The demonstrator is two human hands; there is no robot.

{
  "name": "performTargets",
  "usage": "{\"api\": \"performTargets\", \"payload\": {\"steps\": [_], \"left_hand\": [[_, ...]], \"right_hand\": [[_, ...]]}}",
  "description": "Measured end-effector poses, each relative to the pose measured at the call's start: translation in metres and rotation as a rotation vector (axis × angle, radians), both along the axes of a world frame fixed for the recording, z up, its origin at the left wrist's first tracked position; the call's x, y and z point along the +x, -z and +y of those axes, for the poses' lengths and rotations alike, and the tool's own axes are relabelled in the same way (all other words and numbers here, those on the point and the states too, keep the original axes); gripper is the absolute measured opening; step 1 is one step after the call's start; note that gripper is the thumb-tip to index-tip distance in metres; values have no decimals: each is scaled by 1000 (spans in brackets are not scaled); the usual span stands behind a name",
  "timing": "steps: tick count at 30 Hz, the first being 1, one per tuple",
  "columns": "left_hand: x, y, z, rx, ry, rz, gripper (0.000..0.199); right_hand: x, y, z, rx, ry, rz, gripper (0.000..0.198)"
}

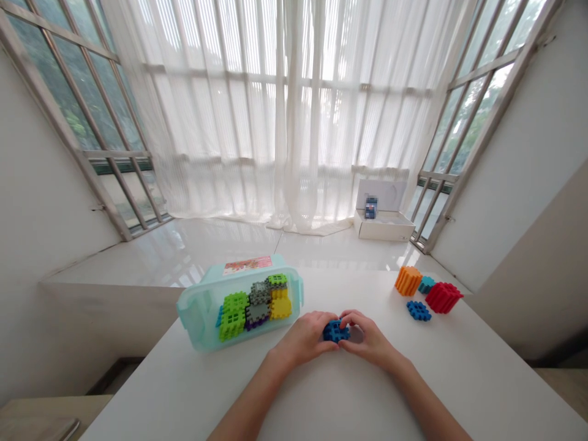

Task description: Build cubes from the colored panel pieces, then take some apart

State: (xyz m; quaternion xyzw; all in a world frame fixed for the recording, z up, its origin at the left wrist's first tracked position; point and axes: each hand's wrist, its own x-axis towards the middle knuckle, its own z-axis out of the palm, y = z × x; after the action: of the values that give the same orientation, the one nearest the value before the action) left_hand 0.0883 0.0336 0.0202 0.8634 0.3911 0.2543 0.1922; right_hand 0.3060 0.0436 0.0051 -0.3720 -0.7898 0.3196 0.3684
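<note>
Blue interlocking plastic tiles [335,331] sit between my two hands over the white table, seemingly a small stack. My left hand [311,335] is closed round their left side, thumb at the near edge and fingers on top. From the right, my right hand [365,334] pinches the same blue tiles with thumb and fingertips. The fingers hide part of the tiles, so how many there are I cannot tell. Off to the right lies a single blue tile [418,310], flat on the table, close to a red stack [443,297], an orange stack [408,281] and a teal tile [427,284].
Left of my hands, a pale teal plastic bin [197,331] holds green, grey, yellow and purple tiles. An open white box [384,229] stands on the window ledge [220,242] at the back right. Sheer white curtains [257,122] hang behind the ledge.
</note>
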Motion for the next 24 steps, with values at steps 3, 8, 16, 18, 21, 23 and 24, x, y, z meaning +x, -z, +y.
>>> {"api": "performTargets", "payload": {"steps": [3,8,16,18,21,23,24], "left_hand": [[-1,2,0,-10,-2,-7,48],[-1,0,0,-24,-30,-20,52],[3,-10,-5,-61,11,-279,31],[4,-10,-5,-67,18,-321,28],[4,-10,-3,-68,19,-359,29],[4,-9,-3,-62,19,-367,28],[4,-9,-3,-57,19,-369,26]], "right_hand": [[1,-5,-1,15,3,-21,24],[2,-9,-1,54,5,8,26],[4,-4,0,-1,-36,165,29],[5,-3,0,-11,-44,192,31],[6,-1,1,-12,-45,216,35],[6,0,2,-13,-44,225,36],[6,1,2,-15,-46,226,36]]}}
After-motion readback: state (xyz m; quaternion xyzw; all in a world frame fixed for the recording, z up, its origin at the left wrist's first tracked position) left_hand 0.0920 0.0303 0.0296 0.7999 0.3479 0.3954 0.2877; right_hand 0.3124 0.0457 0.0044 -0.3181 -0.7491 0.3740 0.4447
